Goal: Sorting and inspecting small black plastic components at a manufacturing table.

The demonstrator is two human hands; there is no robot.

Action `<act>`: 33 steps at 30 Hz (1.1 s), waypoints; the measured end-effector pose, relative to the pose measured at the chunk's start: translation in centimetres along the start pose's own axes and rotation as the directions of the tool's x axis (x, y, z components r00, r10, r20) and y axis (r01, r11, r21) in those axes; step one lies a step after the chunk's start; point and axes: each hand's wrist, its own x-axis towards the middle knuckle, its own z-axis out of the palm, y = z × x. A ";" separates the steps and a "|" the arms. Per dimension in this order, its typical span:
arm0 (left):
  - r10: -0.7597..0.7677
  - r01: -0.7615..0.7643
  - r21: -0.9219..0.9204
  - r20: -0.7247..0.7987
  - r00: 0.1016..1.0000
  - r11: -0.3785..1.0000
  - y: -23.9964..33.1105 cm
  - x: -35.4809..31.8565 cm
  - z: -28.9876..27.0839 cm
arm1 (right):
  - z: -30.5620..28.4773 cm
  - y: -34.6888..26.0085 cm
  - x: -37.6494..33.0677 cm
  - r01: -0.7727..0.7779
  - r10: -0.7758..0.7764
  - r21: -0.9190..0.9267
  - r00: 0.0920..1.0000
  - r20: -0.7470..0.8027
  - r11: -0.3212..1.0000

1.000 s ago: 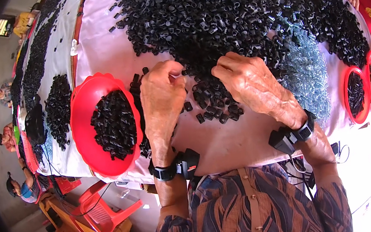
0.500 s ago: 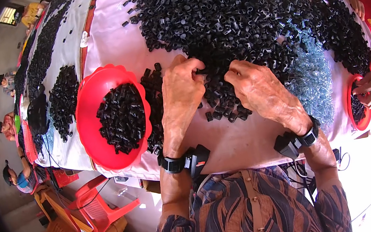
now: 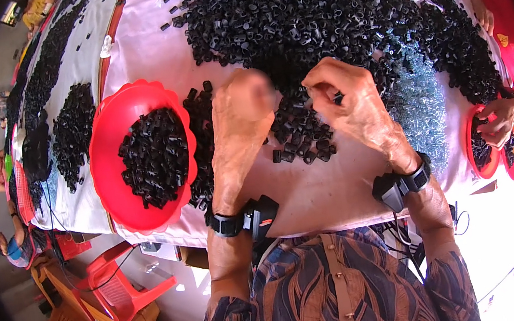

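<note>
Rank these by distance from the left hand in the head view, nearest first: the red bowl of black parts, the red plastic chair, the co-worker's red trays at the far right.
From the left hand:
1. Red bowl, just to its left on the table.
2. Red plastic chair, below the table edge, lower left.
3. Co-worker's red trays, at the far right edge of the table, beyond the right hand.

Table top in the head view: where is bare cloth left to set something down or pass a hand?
Bare cloth runs along the near edge, between the wrists and rightward below the silvery parts. A smaller patch lies above the red bowl. The black parts crowd the centre, where left hand and right hand work.
</note>
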 end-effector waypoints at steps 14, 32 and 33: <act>-0.139 0.320 -0.785 0.292 0.946 0.530 1.9 0.1 -0.2 | -1.2 -1.0 0.3 -0.217 0.337 0.621 0.938 -0.081 0.754; -0.059 0.450 -0.883 0.446 0.893 0.136 0.3 0.3 0.4 | -1.3 -1.4 0.0 -0.219 0.309 0.667 0.951 -0.018 0.712; -0.058 0.452 -0.881 0.449 0.892 0.137 0.4 0.2 0.4 | -1.3 -1.4 0.0 -0.228 0.311 0.655 0.950 -0.011 0.720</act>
